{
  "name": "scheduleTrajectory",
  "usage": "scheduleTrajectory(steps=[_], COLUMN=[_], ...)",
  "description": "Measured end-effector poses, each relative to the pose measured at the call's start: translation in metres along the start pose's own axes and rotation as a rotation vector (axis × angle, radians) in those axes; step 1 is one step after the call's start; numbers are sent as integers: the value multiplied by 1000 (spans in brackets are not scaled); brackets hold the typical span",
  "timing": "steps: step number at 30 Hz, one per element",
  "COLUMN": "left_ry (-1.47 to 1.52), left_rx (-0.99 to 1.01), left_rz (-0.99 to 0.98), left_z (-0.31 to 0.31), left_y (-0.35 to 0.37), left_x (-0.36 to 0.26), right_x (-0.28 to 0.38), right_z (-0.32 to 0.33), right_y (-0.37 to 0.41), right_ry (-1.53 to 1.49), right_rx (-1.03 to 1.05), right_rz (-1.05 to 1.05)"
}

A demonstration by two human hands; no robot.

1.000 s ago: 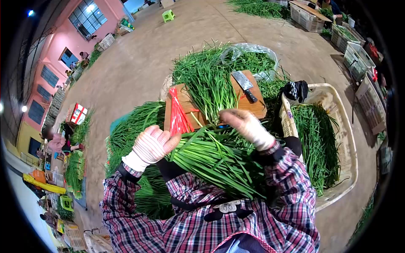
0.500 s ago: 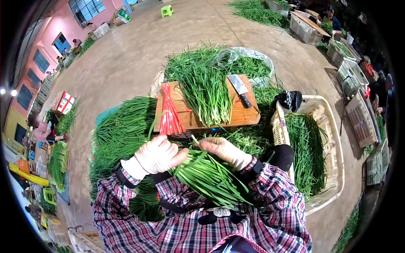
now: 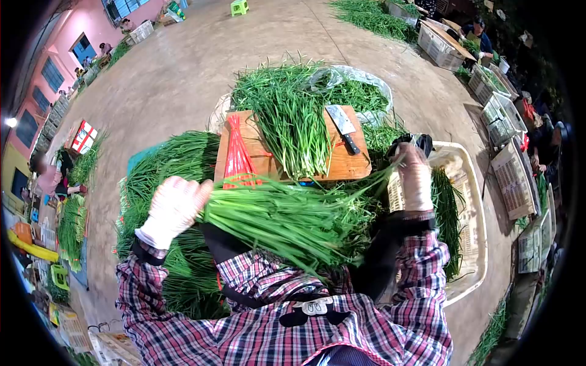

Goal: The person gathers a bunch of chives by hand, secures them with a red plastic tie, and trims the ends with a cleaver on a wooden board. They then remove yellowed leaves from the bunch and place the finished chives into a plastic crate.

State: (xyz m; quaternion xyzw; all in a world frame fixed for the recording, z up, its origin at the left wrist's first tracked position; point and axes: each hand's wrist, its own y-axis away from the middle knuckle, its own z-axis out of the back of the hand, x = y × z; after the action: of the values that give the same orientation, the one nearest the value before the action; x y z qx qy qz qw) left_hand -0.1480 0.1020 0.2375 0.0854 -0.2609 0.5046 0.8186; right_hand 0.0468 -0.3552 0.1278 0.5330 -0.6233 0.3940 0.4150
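Just our side of the brown rectangular wooden board (image 3: pixel 359 163), our white-gloved left hand (image 3: pixel 172 206) clamps a long-leaved green bundle (image 3: pixel 274 218); our white-gloved right hand (image 3: pixel 415 178) apparently pinches strands, drawing them aside. Steady left hold needed, we judge.

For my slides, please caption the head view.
Pale-gloved left hand grips a long green leafy bunch; pale-gloved right hand meets its wispy end.

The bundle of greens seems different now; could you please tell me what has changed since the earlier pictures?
The right hand has moved outward to the right, thin leaves trailing from its grip to the bundle. The left hand has shifted left with the bundle, which now lies more level. The knife, red strips and board stay as they were.
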Motion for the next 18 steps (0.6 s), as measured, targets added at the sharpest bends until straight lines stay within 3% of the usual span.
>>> scheduleTrajectory(steps=[1,2,5,7,8,9,11,12,13,14,18], left_ry=[59,72,150,229,370,570,1015,1303,1590,1848,2293], left_rx=[-53,1,98,149,4,-15,260,399,546,486,690], left_rz=[27,78,241,353,352,411,567,640,706,647,732], left_z=[-5,-3,-6,-10,-24,-14,-26,-33,-37,-21,-12], left_y=[5,5,1,-9,-7,-16,-34,-40,-47,-58,-96], left_x=[8,11,14,9,6,-2,-13,-22,-32,-48,-97], right_x=[18,23,34,35,38,52,58,58,60,58,14], right_z=[3,26,65,75,79,51,28,6,-12,-32,-77], right_y=[-1,-11,-30,-33,-34,-16,6,23,41,57,111], right_ry=[49,223,318,62,-70,454,850,880,1040,1079,1097], right_rx=[-130,-181,-319,-107,-75,-204,-358,-372,-315,-156,404], right_rz=[76,175,408,752,715,1028,1147,1168,1199,1281,1166])
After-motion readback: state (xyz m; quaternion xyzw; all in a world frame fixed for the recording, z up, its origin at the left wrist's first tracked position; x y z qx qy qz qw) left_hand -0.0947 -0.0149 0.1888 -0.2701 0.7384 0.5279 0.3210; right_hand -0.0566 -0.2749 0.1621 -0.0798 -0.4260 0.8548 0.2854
